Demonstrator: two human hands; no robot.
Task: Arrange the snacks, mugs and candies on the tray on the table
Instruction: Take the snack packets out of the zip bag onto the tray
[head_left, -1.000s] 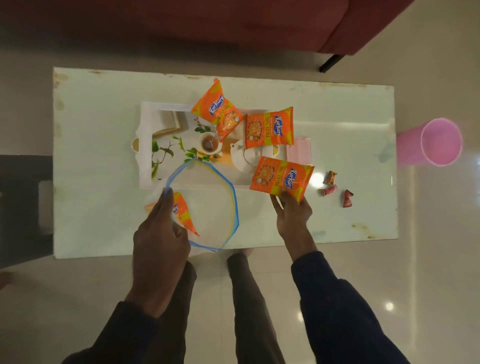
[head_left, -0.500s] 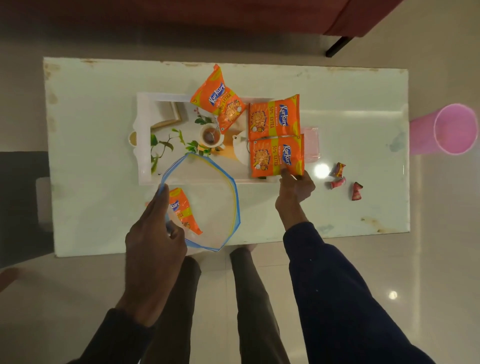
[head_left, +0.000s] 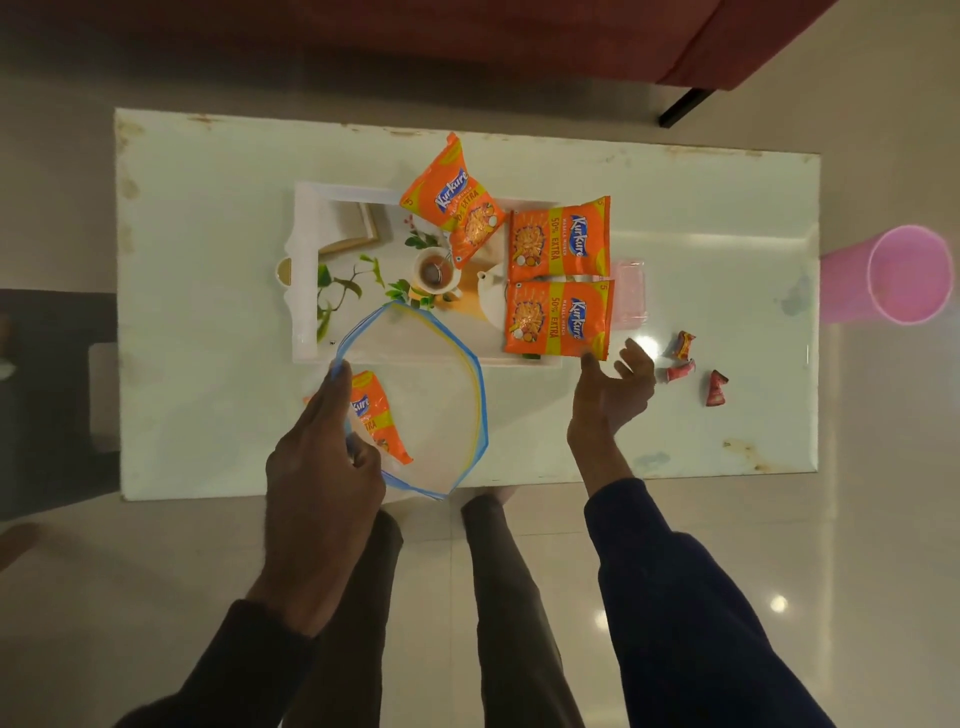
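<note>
Loosely splayed right hand (head_left: 613, 395) beside packet (head_left: 558, 319)

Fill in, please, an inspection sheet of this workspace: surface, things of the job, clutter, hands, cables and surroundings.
Surface: pale table, stained along its edges, bearing a white tray.
Job's things: three packets on the tray, a tilted snack packet, a middle snack packet and a nearest snack packet; a fourth packet inside the zip bag; three candies on the table right of the tray; no real mug seen.
Clutter: pink clear box beside the two right packets.
Hands: left hand holds the zip bag's rim; right hand open by the nearest snack packet.
Cables: nothing seen.
Surroundings: pink cup beyond the table's right end; red sofa; tiled floor.
</note>
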